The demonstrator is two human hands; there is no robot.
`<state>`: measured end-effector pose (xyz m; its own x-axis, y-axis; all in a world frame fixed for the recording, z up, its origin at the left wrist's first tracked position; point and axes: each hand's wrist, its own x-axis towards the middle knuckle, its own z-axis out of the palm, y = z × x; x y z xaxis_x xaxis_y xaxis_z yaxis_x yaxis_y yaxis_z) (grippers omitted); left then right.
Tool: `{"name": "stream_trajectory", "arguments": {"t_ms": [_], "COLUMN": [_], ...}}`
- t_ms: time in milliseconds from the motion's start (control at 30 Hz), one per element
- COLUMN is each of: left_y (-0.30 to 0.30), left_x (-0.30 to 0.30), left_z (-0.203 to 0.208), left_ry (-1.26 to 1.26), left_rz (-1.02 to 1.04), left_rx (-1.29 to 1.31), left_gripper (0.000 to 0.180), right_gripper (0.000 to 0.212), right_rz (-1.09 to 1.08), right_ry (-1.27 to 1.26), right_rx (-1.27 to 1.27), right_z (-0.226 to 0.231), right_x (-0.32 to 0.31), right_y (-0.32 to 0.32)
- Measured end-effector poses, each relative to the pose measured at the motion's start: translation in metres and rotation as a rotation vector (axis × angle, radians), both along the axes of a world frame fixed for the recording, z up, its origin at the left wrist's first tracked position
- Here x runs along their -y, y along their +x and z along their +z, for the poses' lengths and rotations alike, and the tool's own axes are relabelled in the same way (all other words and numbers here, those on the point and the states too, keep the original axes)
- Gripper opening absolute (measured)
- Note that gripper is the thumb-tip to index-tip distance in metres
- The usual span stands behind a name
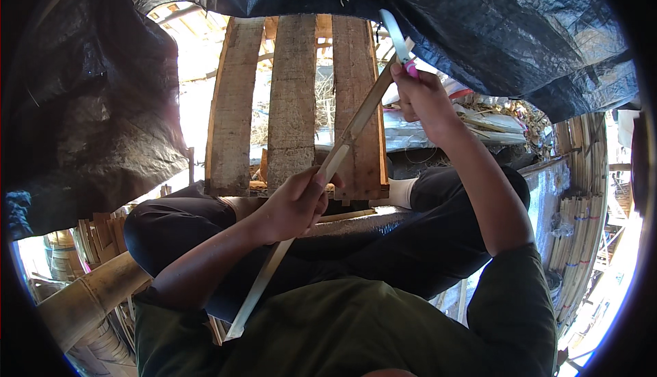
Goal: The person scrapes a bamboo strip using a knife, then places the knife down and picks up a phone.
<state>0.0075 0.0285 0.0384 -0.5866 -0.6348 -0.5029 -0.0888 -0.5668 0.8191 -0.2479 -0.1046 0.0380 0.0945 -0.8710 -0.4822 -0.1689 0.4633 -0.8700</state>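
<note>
A long, pale bamboo strip (350,128) slants across my lap, from beside my shirt up toward the right. My left hand (291,206) is closed round it below its middle, near the ends of the wooden boards. At its upper end my right hand (423,96) is closed on a knife (393,31) with a curved, light blade and some pink at the handle. The blade points up and away, and its base is against or very near the strip; I cannot tell which. Most of the handle is hidden in my fingers.
A slatted bench of rough wooden boards (292,103) stands before my crossed legs. Dark plastic sheeting (493,28) hangs over the far side and left. A thick bamboo pole (92,298) lies at the lower left. Bundled bamboo strips (575,254) stand at the right.
</note>
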Motion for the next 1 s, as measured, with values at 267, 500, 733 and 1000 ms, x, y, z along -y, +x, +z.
{"name": "stream_trajectory", "arguments": {"t_ms": [267, 500, 733, 1000], "left_y": [0.004, 0.004, 0.008, 0.006], "left_x": [-0.009, -0.012, -0.011, -0.007], "left_z": [-0.031, -0.005, -0.003, -0.009], "left_ry": [-0.650, -0.580, -0.508, -0.537], "left_rz": [0.058, -0.110, -0.138, -0.122], "left_rx": [0.550, 0.666, 0.647, 0.619], "left_gripper": [0.019, 0.020, 0.022, 0.021], "right_gripper": [0.039, 0.026, 0.021, 0.026], "right_rz": [0.186, 0.630, 0.768, 0.757], "right_ry": [-0.433, -0.733, -0.866, -0.856], "right_rx": [-0.622, -0.737, -0.892, -1.045], "right_z": [-0.024, -0.012, -0.021, -0.035], "right_x": [-0.043, -0.094, -0.094, -0.083], "right_y": [0.013, 0.050, 0.050, 0.038]}}
